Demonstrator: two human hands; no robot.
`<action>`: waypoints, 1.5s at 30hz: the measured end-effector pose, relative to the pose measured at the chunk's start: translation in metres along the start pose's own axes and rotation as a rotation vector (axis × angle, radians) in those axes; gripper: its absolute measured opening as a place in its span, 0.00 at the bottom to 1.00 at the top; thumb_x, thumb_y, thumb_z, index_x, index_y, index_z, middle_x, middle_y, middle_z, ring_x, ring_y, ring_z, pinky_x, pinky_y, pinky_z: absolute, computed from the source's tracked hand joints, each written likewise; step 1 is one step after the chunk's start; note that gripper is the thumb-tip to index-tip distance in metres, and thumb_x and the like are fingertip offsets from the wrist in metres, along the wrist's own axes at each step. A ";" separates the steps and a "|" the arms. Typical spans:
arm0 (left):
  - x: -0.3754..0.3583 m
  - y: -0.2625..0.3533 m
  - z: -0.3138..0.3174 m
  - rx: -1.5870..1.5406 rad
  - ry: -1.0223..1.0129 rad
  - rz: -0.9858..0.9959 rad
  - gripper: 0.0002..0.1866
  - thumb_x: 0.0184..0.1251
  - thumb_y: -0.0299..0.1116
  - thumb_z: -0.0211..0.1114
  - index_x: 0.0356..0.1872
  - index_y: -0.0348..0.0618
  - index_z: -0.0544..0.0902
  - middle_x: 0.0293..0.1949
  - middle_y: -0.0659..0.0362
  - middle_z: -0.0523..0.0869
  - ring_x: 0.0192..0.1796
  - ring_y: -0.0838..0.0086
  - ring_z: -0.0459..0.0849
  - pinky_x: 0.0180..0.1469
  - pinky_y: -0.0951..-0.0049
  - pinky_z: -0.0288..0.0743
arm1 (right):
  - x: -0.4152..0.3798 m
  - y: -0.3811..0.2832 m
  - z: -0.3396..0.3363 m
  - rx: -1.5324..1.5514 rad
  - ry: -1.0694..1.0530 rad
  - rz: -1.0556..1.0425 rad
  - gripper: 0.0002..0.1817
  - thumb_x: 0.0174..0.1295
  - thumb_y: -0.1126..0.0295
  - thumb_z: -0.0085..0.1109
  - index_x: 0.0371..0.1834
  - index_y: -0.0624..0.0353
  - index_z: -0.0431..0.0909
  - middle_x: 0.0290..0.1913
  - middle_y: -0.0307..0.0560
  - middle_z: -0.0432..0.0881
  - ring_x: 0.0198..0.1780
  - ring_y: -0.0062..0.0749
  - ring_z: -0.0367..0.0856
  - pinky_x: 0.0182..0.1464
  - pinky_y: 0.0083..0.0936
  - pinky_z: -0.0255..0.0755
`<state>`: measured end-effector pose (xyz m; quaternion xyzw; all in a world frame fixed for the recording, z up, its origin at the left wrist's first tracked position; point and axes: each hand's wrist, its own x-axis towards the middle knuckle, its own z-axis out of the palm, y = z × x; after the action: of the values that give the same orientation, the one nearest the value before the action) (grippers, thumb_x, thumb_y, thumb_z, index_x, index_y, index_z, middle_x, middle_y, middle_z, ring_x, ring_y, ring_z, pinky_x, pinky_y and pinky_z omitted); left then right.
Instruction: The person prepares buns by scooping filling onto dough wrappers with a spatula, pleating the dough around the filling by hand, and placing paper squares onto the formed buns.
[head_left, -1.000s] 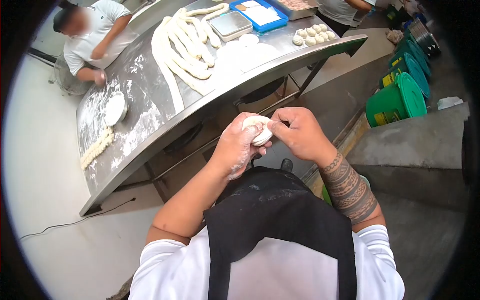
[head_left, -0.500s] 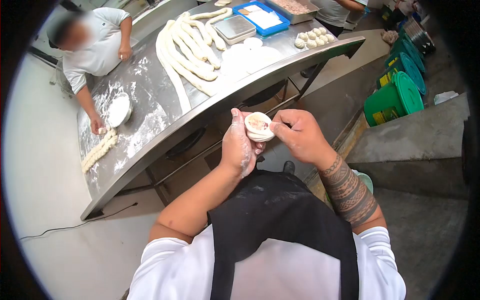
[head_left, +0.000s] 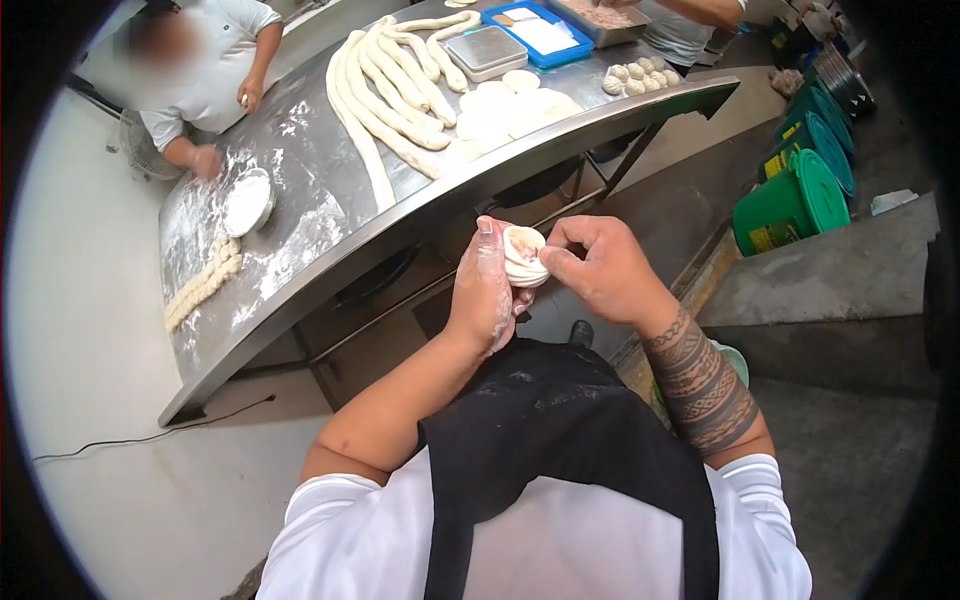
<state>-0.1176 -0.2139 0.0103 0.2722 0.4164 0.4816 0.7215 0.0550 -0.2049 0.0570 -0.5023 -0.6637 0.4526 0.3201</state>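
In front of my apron, a round filled bun (head_left: 522, 268) of white dough rests in my left hand (head_left: 482, 290), whose floury fingers cup it from the left and below. Pleats run around its side, and pinkish filling shows through the opening at the top. My right hand (head_left: 600, 268) pinches the right rim of the dough between thumb and forefinger. Beyond my hands, flattened dough rounds (head_left: 510, 112) overlap near the edge of the metal table (head_left: 300, 200).
Long dough ropes (head_left: 385, 95), a scale (head_left: 485, 53), a blue tray (head_left: 540, 35), finished buns (head_left: 640, 75) and a flour bowl (head_left: 249, 203) stand on the table. A co-worker (head_left: 215, 70) is at the far left; another person's arm (head_left: 700, 10) reaches a filling pan. Green buckets (head_left: 790, 205) stand right.
The bun has turned slightly in my hands and its opening looks narrower. The co-worker's lower hand has moved from the dough pieces to behind the flour bowl. My view has shifted slightly.
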 end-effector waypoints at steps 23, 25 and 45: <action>-0.012 0.005 -0.022 0.120 0.029 0.210 0.32 0.82 0.67 0.42 0.47 0.46 0.76 0.31 0.63 0.81 0.25 0.82 0.77 0.22 0.80 0.67 | 0.009 -0.011 0.023 0.026 -0.053 -0.032 0.12 0.68 0.67 0.63 0.34 0.67 0.82 0.27 0.37 0.77 0.31 0.18 0.69 0.35 0.25 0.67; -0.011 0.009 -0.032 0.146 -0.034 0.168 0.31 0.82 0.66 0.43 0.47 0.46 0.76 0.31 0.63 0.81 0.25 0.82 0.77 0.22 0.80 0.67 | 0.009 -0.016 0.022 0.033 -0.077 0.027 0.11 0.69 0.69 0.61 0.34 0.67 0.82 0.27 0.37 0.76 0.32 0.18 0.69 0.35 0.25 0.68; 0.006 0.003 -0.029 0.250 0.009 0.240 0.30 0.85 0.61 0.45 0.39 0.44 0.78 0.29 0.63 0.81 0.25 0.83 0.78 0.22 0.79 0.70 | 0.019 0.002 0.019 -0.018 -0.040 -0.069 0.13 0.66 0.66 0.65 0.33 0.68 0.82 0.24 0.47 0.79 0.28 0.25 0.75 0.35 0.29 0.71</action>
<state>-0.1431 -0.2075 -0.0043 0.4054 0.4408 0.5099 0.6175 0.0335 -0.1924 0.0475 -0.4728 -0.6910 0.4449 0.3178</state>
